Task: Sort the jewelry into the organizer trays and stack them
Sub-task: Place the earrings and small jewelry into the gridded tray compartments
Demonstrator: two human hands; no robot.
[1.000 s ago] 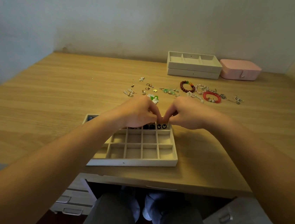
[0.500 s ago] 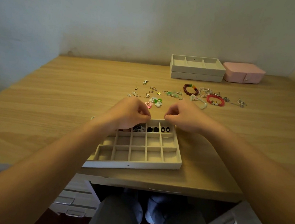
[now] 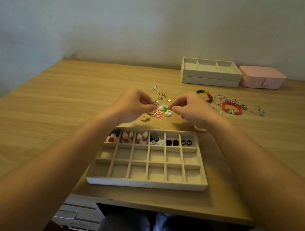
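**Both hands on the flower pair, just past the tray**

Left hand (image 3: 136, 104) and right hand (image 3: 190, 108) have fingers curled in, thumb to forefinger. The tips meet the flower pair (image 3: 165, 109) from either side. It has white petals and a green bit.

It's too blurred to say whether I grip it or only touch it.

I'd guess I'm using two hands because it's a pair, one piece each, so both go into one cell. A pink flower (image 3: 158, 113) and a yellow piece (image 3: 145, 117) lie just beside it on the desk (image 3: 73, 106).

The tray (image 3: 145, 184) sits near me between my forearms, which keeps drops short. Its far row is filled with like pieces per cell. The nearer two rows hold nothing I can see.

The bracelets (image 3: 231, 108) lie to the right, unsorted. The spare trays (image 3: 210, 72) are stacked at the back beside the pink box (image 3: 261, 77). Their cells are wide, probably for the bracelets.
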